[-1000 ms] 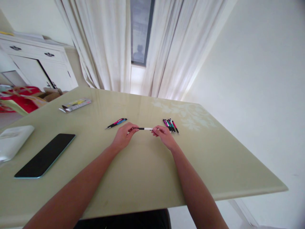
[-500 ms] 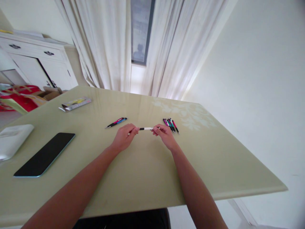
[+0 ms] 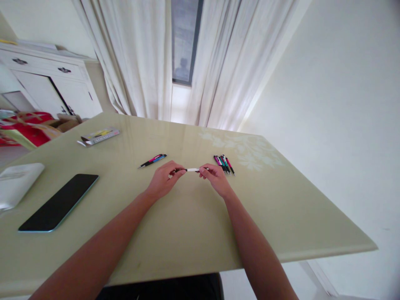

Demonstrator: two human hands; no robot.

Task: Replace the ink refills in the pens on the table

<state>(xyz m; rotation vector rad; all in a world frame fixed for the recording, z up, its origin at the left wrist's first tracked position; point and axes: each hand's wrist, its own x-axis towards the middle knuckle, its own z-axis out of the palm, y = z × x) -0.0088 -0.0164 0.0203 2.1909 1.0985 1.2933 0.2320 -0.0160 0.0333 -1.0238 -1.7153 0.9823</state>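
Note:
Between my two hands a white pen with black ends (image 3: 192,170) lies nearly level, just above the table. Its left end is pinched in the fingers of my left hand (image 3: 164,177). My right hand (image 3: 215,177) grips the other end between thumb and fingers, which hide that tip. Just behind my right hand lies a row of several coloured pens (image 3: 223,164), purple, green and red with black grips. Left of my left hand, a pink pen and a blue pen (image 3: 153,160) rest side by side on the table.
The pale green table (image 3: 187,233) carries a black-screened phone or tablet (image 3: 59,202) at left, with a white case-like object (image 3: 20,183) beside it. Farther back sits an opened pen box (image 3: 99,136). Curtains (image 3: 140,62) hang behind the table; a wall (image 3: 337,125) stands at right.
My left thumb and fingers have shifted slightly on the pen's left end, and more of its dark part shows there. The pens on the table have not moved.

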